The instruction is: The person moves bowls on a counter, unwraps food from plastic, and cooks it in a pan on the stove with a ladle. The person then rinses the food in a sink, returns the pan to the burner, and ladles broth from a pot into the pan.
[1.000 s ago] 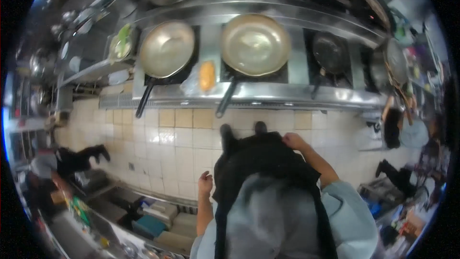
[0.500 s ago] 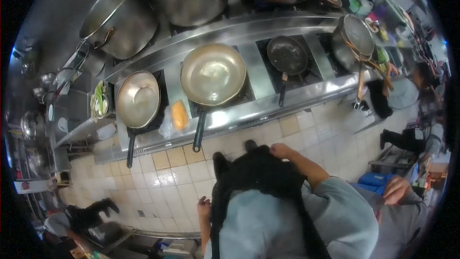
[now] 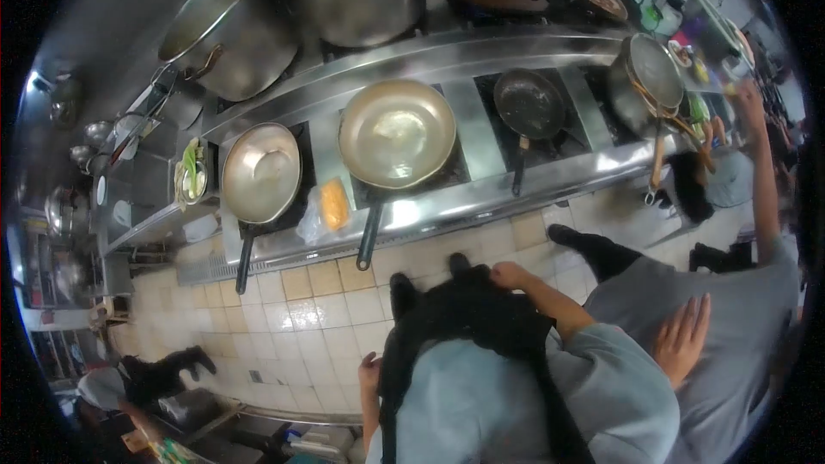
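Head view, right hand (image 3: 509,274) gripping black apron (image 3: 464,314), left hand (image 3: 369,371) beside it

Glossy metal pans (image 3: 397,133), shiny steel counter (image 3: 481,198), glazed floor tiles (image 3: 301,314), seemingly matt cloth apron (image 3: 468,318).

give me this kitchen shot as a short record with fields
place: kitchen, stove line along a tiled floor
left hand: at the side of the black apron, fingers curled
right hand: on the apron's front
pans: two pale pans, one dark pan
stove edge: orange item in a clear bag
nearby: a co-worker close at the right, another person's hand on their back
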Available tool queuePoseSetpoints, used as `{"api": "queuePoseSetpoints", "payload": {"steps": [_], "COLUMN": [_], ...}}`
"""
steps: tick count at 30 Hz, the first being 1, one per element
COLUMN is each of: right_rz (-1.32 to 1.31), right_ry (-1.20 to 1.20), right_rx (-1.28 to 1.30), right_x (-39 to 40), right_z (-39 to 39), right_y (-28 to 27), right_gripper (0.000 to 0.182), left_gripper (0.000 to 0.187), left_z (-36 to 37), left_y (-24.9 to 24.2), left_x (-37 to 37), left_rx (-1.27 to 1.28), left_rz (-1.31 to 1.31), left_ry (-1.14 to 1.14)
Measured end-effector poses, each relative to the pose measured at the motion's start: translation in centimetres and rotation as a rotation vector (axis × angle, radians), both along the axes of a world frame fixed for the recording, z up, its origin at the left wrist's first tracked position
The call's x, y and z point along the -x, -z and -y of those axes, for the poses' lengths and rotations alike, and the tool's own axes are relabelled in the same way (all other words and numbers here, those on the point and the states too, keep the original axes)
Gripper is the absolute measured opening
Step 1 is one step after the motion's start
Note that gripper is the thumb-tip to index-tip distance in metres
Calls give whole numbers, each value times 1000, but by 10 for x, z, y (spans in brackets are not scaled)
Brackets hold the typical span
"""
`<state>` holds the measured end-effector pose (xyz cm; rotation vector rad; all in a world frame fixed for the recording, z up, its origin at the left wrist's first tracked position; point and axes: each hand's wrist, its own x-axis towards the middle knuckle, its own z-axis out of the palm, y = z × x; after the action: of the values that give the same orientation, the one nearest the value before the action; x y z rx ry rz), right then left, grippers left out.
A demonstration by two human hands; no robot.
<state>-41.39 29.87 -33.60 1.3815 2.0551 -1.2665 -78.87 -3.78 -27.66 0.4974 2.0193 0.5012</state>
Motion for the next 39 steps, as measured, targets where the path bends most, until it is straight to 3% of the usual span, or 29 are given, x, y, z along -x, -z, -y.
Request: {"api": "queuePoseSetpoints", "payload": {"steps": [3,5,8,9,11,12,14,18,20,29,30,32,35,38,39], "right_rz": [-58,-77,-92,-94,-94,-77,-59,-92,-65,5,-11,-29,-40,-56,-49], "right_ry": [-33,-47,-26,-21,-6,-50,-90,27,28,32,20,7,-6,15,-9], "right_rx": [-61,-82,-90,-100,-116,-114,-115,-85,-98,57,41,25,-38,-51,-56], "right_x": [-2,-3,-3,-3,-3,0,-1,1,5,15,14,13,8,7,9], "right_z": [-1,-3,-5,-6,-7,-11,-13,-5,-6,-2,-1,1,4,4,1], "right_y": [4,0,7,9,6,2,-1,1,-4,-23,-17,-10,-1,1,-4], "right_gripper": [28,29,29,29,29,28,28,26,25,29,28,28,28,28,28], "left_gripper": [44,46,47,47,47,47,44,41,39,38,38,38,38,38,38], "left_z": [-1,-3,-4,8,48,55,64,78,78,63,58,17,16,20,61], "left_y": [9,26,25,50,131,149,171,193,194,148,133,54,50,52,132], "left_x": [0,4,5,13,29,29,28,32,36,36,36,25,18,16,26], "left_rx": [-188,81,-23,-27,-71,-77,-201,-253,-232,-205,-201,-102,-85,-86,-184], "left_rz": [93,135,181,183,46,48,291,309,234,122,116,4,121,69,74], "left_ry": [-133,-236,-296,-289,1,9,-265,-289,-166,-149,-159,-28,-219,-161,-169]}}
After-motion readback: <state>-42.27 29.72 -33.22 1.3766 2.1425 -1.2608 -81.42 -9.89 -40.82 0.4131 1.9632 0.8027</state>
